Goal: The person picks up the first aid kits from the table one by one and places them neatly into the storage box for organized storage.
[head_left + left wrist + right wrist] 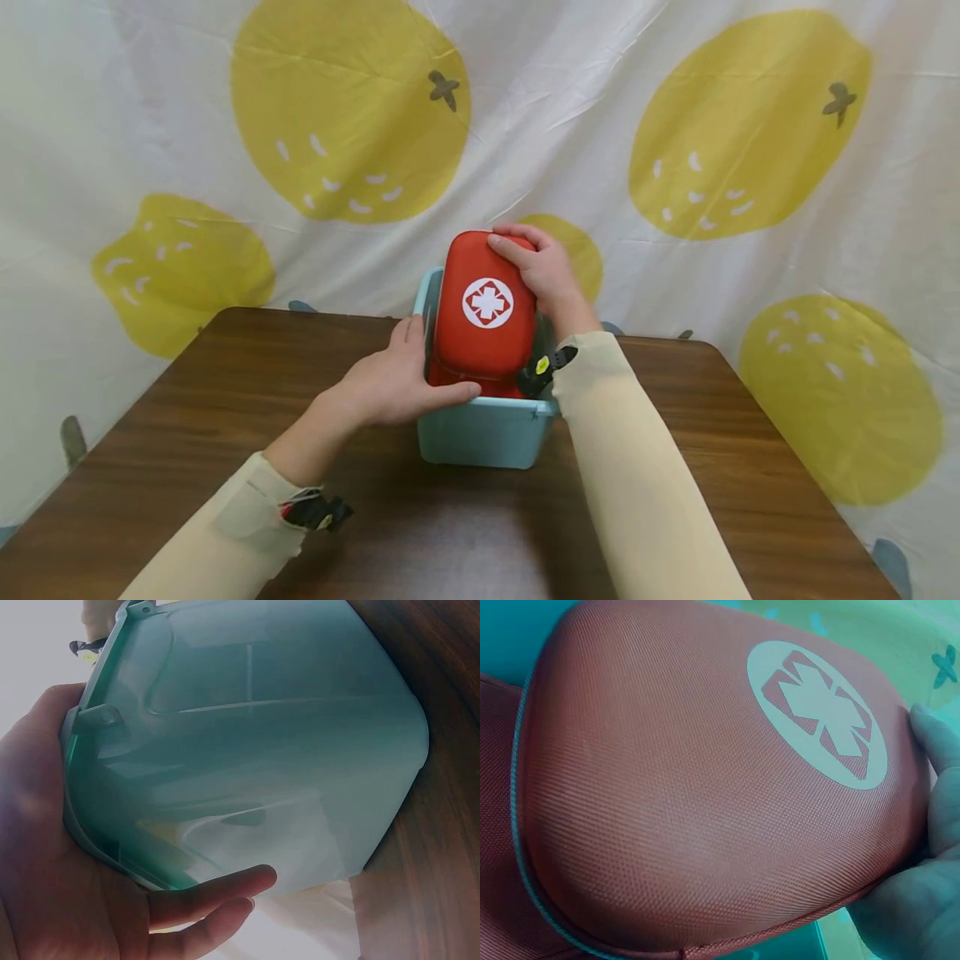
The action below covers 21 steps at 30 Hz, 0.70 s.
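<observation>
A red first-aid case (480, 342) with a white cross emblem stands tilted up out of a light-blue plastic bin (480, 433). My right hand (543, 271) grips the case's upper right edge; in the right wrist view, the thumb lies by the end nearest the emblem. More red fabric (499, 825) shows behind and below the case; whether it belongs to a second case I cannot tell. My left hand (397, 375) rests at the bin's near left corner, its thumb along the front rim. In the left wrist view, extended fingers (217, 892) lie beside the bin's outer wall.
The bin stands on a dark wooden table (360, 533), near its far edge. Behind the table hangs a white curtain (540, 108) printed with yellow fruit. A dark strap with a small device (318, 510) sits at my left wrist.
</observation>
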### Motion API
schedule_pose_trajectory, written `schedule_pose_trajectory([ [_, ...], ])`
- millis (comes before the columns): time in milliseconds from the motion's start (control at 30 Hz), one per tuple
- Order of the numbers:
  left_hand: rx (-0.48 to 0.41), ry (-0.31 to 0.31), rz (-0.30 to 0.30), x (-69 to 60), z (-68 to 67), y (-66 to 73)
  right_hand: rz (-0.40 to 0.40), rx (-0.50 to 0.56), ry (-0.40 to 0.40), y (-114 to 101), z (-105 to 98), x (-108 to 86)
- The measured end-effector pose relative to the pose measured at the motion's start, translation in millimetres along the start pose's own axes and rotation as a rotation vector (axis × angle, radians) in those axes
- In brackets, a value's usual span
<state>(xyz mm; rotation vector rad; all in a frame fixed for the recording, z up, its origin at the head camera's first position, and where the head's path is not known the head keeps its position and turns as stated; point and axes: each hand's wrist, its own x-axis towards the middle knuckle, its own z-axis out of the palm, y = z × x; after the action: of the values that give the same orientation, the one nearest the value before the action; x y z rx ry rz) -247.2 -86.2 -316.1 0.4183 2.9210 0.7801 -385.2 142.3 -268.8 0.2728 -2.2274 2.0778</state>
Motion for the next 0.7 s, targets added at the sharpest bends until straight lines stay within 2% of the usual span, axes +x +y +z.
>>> schedule_pose_trajectory([
  [133, 0.004, 0.001, 0.003, 0.1, 0.0, 0.0, -0.002, -0.054, -0.039, 2.0, -0.2, -0.8],
  [333, 0.011, 0.011, -0.006, 0.1, 0.5, 1.0, 0.007, -0.206, -0.127, 3.2, -0.7, -3.0],
  [700, 0.014, 0.024, -0.004, 1.9, 1.3, 1.1, 0.098, -0.382, -0.229, 7.4, -2.3, -4.2],
])
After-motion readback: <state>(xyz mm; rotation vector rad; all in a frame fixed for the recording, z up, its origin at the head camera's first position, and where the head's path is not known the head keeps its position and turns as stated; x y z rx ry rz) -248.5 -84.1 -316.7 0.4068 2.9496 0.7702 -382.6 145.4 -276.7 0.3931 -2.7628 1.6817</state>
